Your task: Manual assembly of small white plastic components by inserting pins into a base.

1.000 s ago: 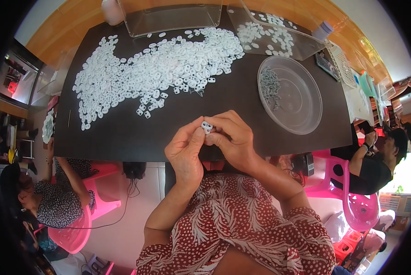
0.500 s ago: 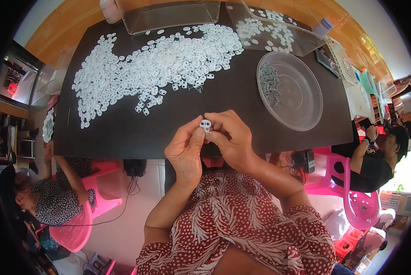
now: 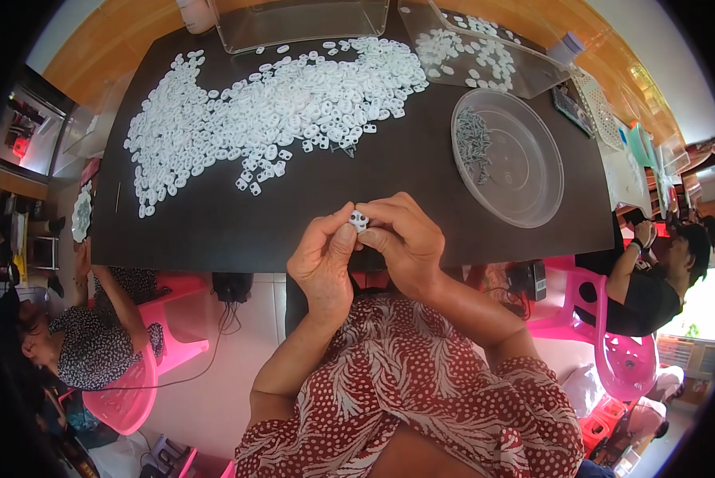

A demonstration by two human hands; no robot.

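Note:
Above the table's near edge, my left hand and my right hand meet, fingertips closed round a small white plastic piece with dark holes. Thumbs press on it from below and the forefingers from above, so its edges are partly covered. Farther off, a broad heap of similar white plastic pieces spreads over the left and middle of the table. To the right of my hands, a round clear plastic tray holds a pile of small grey screws.
The dark table carries a clear bin at the back and another with white ovals at back right. A phone lies by the right edge. People sit at left and right on pink chairs.
The white piece has turned slightly between my fingertips, and its top sits lower against them. Both hands keep their grip in nearly the same place. The view has shifted a little.

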